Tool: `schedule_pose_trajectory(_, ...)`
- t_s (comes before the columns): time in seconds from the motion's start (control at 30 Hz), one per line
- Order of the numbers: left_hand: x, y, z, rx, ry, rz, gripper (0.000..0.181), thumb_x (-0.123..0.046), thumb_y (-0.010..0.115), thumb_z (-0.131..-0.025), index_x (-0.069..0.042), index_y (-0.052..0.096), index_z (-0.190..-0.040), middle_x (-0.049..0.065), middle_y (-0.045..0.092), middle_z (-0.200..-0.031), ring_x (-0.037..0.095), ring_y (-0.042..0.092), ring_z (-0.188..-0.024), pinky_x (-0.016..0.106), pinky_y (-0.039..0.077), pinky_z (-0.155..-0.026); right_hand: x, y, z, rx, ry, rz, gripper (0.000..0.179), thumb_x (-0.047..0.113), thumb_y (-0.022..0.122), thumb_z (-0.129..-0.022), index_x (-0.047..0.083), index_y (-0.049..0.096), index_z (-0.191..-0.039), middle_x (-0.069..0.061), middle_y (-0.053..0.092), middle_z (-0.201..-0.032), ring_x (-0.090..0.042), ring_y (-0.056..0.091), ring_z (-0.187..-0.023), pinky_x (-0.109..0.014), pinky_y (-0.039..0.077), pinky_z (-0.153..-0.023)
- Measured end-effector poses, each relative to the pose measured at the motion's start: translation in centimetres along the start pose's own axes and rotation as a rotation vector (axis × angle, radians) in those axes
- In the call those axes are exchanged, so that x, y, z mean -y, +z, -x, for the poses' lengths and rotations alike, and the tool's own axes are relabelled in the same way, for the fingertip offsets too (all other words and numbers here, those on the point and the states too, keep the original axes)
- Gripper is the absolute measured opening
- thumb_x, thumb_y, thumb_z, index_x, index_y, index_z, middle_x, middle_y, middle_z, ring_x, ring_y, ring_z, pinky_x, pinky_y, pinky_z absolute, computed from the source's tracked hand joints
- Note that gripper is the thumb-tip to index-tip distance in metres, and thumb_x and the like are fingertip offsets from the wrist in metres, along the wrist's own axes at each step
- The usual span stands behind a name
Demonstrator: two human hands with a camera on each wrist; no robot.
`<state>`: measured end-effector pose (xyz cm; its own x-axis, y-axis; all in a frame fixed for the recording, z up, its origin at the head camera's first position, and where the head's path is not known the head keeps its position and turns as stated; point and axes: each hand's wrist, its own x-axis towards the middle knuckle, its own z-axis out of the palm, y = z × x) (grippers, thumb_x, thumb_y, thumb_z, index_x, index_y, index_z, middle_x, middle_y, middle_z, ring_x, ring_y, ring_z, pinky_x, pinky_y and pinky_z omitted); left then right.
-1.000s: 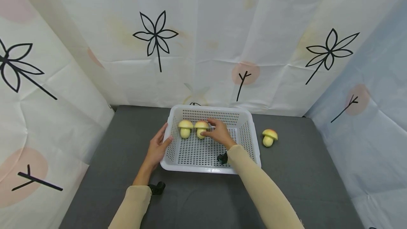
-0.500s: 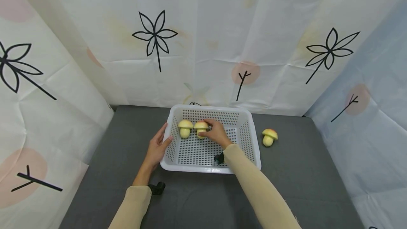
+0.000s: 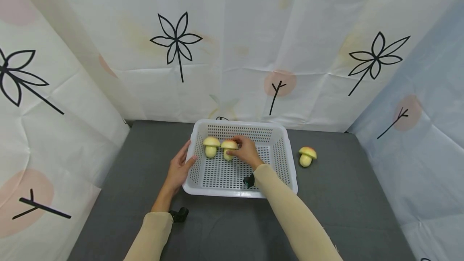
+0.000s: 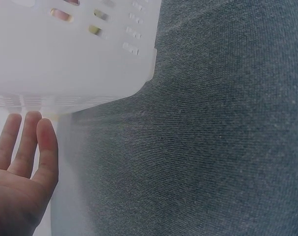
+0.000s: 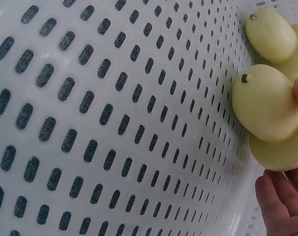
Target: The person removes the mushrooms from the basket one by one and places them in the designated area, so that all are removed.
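Note:
A white plastic basket (image 3: 232, 193) with slotted walls sits on the table. My left hand (image 3: 177, 171) holds its left side, thumb over the rim. In the left wrist view, that hand's fingers (image 4: 31, 135) reach up to the outer wall. My right hand (image 3: 248, 152) is inside the basket and pinches a toy mushroom (image 3: 228, 144) with a yellow, red-tinged cap and pale stem. Just left of it stands a second toy mushroom (image 3: 211, 147), caps side by side. In the right wrist view, the held mushroom's rounded stem (image 5: 264, 103) points toward the camera.
A third toy mushroom (image 3: 307, 156) lies on the dark grey table (image 3: 348, 196), right of the basket. Patterned white fabric (image 3: 232, 43) hangs behind and on both sides. Both wrists wear small black cameras, the left one (image 3: 179, 214) hanging over the table.
The right hand has shifted slightly left, and the mushroom it pinches has come a little toward me. The left hand and basket have stayed in place.

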<state>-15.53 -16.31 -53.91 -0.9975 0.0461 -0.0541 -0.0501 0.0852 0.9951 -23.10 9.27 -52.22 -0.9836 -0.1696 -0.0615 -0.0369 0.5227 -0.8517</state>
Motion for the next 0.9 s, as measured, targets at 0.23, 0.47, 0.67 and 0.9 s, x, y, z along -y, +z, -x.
schedule_pose_trajectory(0.23, 0.1, 0.1, 0.0, 0.004, 0.006, 0.006, 0.065, -0.020, 0.059, -0.105, -0.032, 0.028, -0.161, 0.013, 0.046, -0.154, 0.032, 0.052, -0.134, 0.058, 0.047, -0.099, -0.2, 0.0, -0.1, 0.007, -0.015, -0.004, 0.054, 0.006, 0.087, -0.080, -0.004, 0.065, -0.129, -0.017, 0.069, -0.125, -0.030, 0.067, -0.113, -0.040, 0.053, -0.096)
schedule_pose_trajectory(0.47, 0.1, 0.1, 0.0, -0.005, 0.014, 0.000, 0.066, -0.019, 0.060, -0.105, -0.030, 0.028, -0.162, 0.013, 0.046, -0.155, 0.033, 0.052, -0.134, 0.058, 0.047, -0.099, 0.0, -0.4, 0.1, 0.034, -0.012, 0.001, 0.052, 0.007, 0.086, -0.082, 0.000, 0.067, -0.130, -0.013, 0.071, -0.123, -0.028, 0.068, -0.110, -0.038, 0.055, -0.092)
schedule_pose_trajectory(0.67, 0.1, 0.1, 0.0, -0.005, 0.017, -0.008, 0.066, -0.019, 0.059, -0.105, -0.027, 0.027, -0.162, 0.014, 0.045, -0.155, 0.034, 0.052, -0.134, 0.058, 0.048, -0.099, 0.3, -1.3, 0.4, 0.025, -0.039, -0.008, 0.053, 0.007, 0.085, -0.082, -0.002, 0.066, -0.131, -0.015, 0.069, -0.126, -0.030, 0.067, -0.113, -0.038, 0.054, -0.094)
schedule_pose_trajectory(0.9, 0.1, 0.1, 0.0, 0.002, 0.005, -0.004, 0.066, -0.020, 0.059, -0.105, -0.030, 0.027, -0.162, 0.013, 0.045, -0.155, 0.034, 0.053, -0.133, 0.058, 0.048, -0.098, 0.7, -2.8, 1.3, 0.016, -0.051, -0.041, 0.054, 0.011, 0.085, -0.084, 0.001, 0.065, -0.134, -0.014, 0.067, -0.129, -0.030, 0.065, -0.117, -0.037, 0.053, -0.095)
